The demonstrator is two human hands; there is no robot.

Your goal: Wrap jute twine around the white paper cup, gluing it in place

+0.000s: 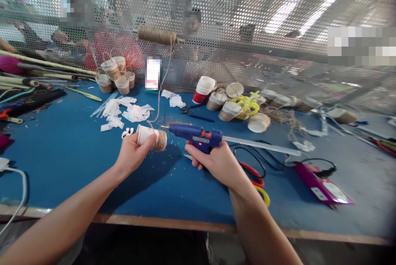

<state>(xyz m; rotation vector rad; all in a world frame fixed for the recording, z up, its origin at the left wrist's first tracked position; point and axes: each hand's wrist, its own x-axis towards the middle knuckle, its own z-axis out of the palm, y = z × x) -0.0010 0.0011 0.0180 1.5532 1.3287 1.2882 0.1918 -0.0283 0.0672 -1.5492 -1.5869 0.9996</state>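
Note:
My left hand (131, 153) is closed round a white paper cup (145, 136) that lies on its side above the table. Brown twine (161, 140) is wound about one end of the cup, and a strand runs up from it to a twine spool (157, 35) on a rod. In my right hand (216, 160) is a blue glue gun (196, 134), fingers wrapped about its handle. Its nozzle points left, just beside the twine-wound end. A clear glue stick (262, 145) sticks out of its back, and a small red light glows on its side.
Twine-wrapped cups (116, 75) stand back left; more cups (230, 110) lie right of a red cup stack (204, 89). Crumpled white tissue (137, 112), pliers (198, 116), scissors (262, 193), a purple power strip (323, 184) and cables lie about. Perforated metal mesh (216, 46) closes off the back.

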